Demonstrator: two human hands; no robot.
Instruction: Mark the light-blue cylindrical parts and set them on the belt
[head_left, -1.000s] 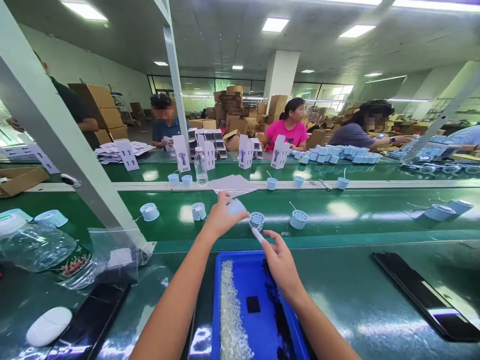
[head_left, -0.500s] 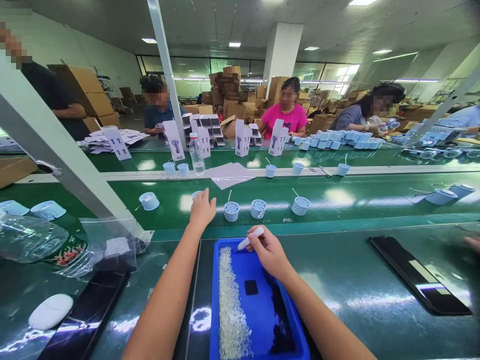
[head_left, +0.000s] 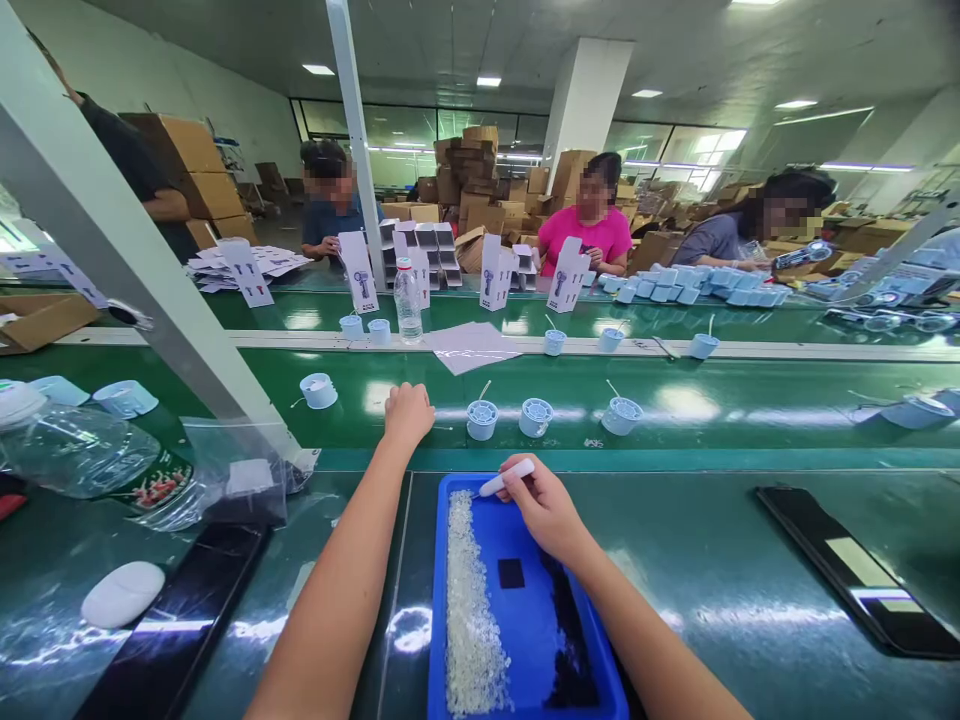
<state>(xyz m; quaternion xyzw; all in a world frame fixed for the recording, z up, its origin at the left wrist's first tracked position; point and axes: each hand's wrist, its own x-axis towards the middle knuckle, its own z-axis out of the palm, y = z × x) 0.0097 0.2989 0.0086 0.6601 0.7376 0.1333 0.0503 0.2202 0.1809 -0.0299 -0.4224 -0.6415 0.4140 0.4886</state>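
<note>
The white pen-shaped tool [head_left: 496, 485] is just below mid-frame, and I read towards it from the left. Left of centre, a light-blue cup [head_left: 319, 392] lies on the green belt [head_left: 697, 435]; I judge it to be light, stiff plastic that rolls easily, so I would take it by the outer wall and keep clear of its wire [head_left: 298, 403]. At mid-frame, the left hand [head_left: 409, 412] is over the belt, its fingers curled out of my sight, so I cannot tell whether it is pinching anything. Lower centre, the blue tray [head_left: 529, 615] carries a strip of clear beads [head_left: 472, 610] along its left side; they look tiny, hard and slippery, awkward to pick up by hand. The tool slants over the tray's top end, its thin tip pointing down and left to the beads. The right hand [head_left: 544, 505] pinches its barrel between thumb and fingers. I expect it to be light and rigid, with the tip its fragile part, so the barrel is the place to hold. Farther right, another light-blue cup [head_left: 622, 416] stands upright on the belt, its wire poking up.
</note>
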